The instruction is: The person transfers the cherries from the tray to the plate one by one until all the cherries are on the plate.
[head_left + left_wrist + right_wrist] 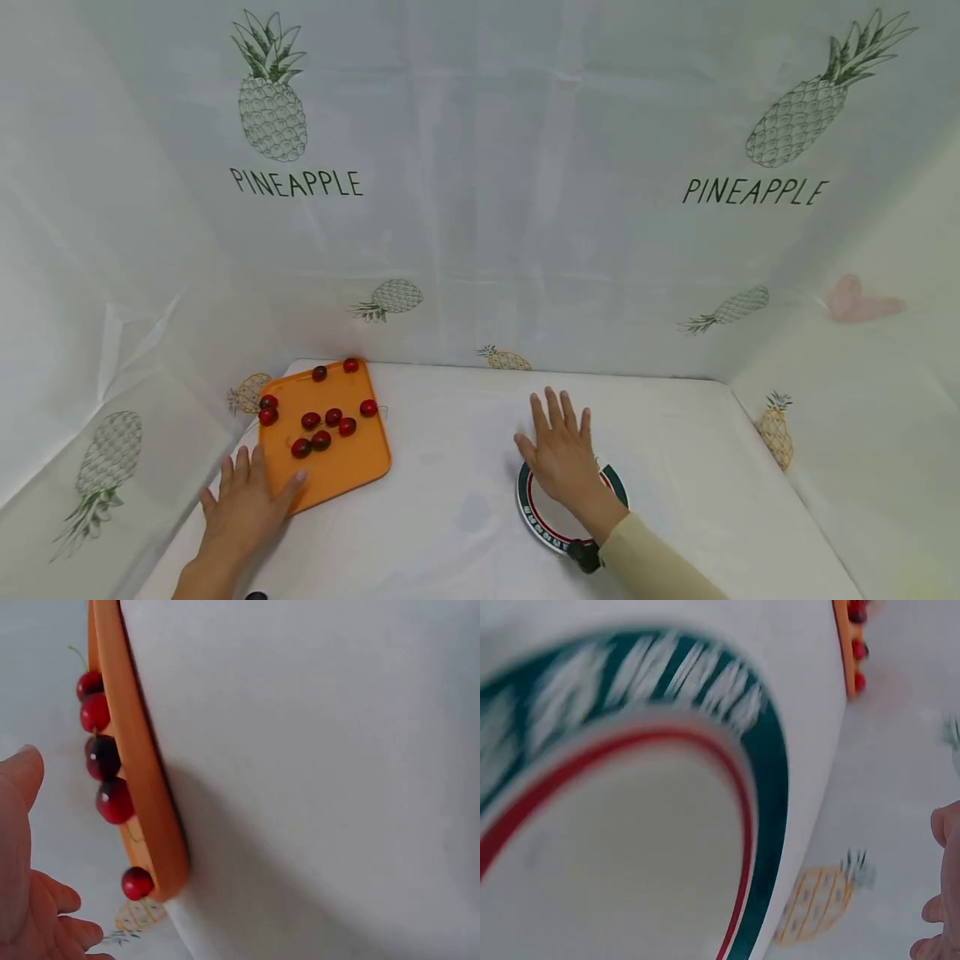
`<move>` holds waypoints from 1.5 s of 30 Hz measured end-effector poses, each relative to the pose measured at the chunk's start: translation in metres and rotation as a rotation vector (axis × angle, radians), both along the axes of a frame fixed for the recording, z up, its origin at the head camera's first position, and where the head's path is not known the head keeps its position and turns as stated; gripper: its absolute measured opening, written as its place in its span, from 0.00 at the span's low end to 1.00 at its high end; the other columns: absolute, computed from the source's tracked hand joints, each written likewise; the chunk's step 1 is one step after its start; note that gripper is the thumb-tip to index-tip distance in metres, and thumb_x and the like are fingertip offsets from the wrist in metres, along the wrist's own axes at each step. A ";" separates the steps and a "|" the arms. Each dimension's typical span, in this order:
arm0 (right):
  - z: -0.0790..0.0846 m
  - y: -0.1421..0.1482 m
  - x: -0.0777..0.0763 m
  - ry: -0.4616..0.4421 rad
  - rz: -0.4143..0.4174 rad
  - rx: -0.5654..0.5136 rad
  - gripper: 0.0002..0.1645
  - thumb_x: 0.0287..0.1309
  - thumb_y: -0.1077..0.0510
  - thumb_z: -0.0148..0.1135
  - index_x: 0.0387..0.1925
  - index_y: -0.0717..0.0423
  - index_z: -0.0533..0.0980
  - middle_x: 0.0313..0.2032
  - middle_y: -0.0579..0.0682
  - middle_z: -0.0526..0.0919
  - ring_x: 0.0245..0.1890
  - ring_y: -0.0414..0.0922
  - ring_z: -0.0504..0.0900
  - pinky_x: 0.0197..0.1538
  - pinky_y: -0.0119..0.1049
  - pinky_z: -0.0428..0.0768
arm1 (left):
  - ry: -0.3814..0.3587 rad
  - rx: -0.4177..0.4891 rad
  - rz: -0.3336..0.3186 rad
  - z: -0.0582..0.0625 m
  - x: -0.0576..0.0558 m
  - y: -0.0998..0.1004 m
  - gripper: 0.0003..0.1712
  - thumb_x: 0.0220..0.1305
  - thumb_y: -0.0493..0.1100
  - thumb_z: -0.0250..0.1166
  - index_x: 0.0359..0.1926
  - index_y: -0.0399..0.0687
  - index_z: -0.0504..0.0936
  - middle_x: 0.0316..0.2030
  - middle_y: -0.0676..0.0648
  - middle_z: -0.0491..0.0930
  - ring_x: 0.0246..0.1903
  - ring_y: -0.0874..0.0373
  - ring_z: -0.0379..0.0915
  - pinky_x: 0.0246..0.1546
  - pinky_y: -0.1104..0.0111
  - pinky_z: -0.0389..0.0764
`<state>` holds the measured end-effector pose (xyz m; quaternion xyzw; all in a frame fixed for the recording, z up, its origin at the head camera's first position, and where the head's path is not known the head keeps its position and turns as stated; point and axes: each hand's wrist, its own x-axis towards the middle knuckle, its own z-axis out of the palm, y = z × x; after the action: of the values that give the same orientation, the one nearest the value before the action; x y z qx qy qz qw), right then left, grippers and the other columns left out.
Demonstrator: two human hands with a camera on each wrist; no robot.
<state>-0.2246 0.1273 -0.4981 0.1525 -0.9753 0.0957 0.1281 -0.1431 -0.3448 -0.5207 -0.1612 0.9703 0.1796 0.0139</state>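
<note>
My left hand (243, 508) is spread with straight fingers over the near left corner of an orange tray (333, 477). Whether it touches the tray I cannot tell. Several dark red cherries (321, 440) lie on the tray, mostly in its middle and along its edges. In the left wrist view, the cherries (114, 800) show beyond the tray's side wall (142, 765), with the hand apart from them. My right hand (566, 458) is spread flat above a round white plate (546, 508) with a green and red rim, hiding part of it. Nothing is held in either hand.
White cloth printed with pineapples forms walls behind and on both sides of the white table (442, 433). A black strap-like piece (583, 556) sits by the right wrist. A small dark object (257, 595) shows at the bottom edge.
</note>
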 end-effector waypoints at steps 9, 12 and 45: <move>-0.016 -0.108 0.005 -0.074 0.243 0.161 0.43 0.79 0.33 0.46 0.82 0.51 0.58 0.82 0.55 0.57 0.83 0.58 0.54 0.78 0.66 0.56 | -0.091 0.083 0.064 -0.012 -0.002 -0.009 0.77 0.65 0.86 0.47 0.76 0.16 0.37 0.74 0.14 0.31 0.76 0.18 0.22 0.68 0.24 0.26; -0.022 -0.139 0.007 -0.134 0.283 0.219 0.44 0.78 0.31 0.45 0.83 0.47 0.57 0.83 0.51 0.56 0.83 0.54 0.54 0.79 0.63 0.57 | -0.131 0.086 0.060 -0.018 -0.006 -0.009 0.79 0.64 0.86 0.48 0.75 0.14 0.38 0.74 0.13 0.31 0.76 0.18 0.23 0.70 0.25 0.30; -0.036 -0.169 0.041 -0.272 0.535 0.399 0.50 0.75 0.23 0.36 0.85 0.45 0.52 0.84 0.43 0.50 0.85 0.43 0.48 0.83 0.48 0.51 | -0.052 -0.112 -0.228 -0.031 -0.002 0.009 0.64 0.76 0.74 0.48 0.73 0.12 0.49 0.75 0.14 0.42 0.76 0.17 0.39 0.72 0.29 0.50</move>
<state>-0.1836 -0.0412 -0.5338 0.4103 -0.9084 -0.0468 -0.0648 -0.1449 -0.3358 -0.5521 -0.0550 0.9902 0.1181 0.0505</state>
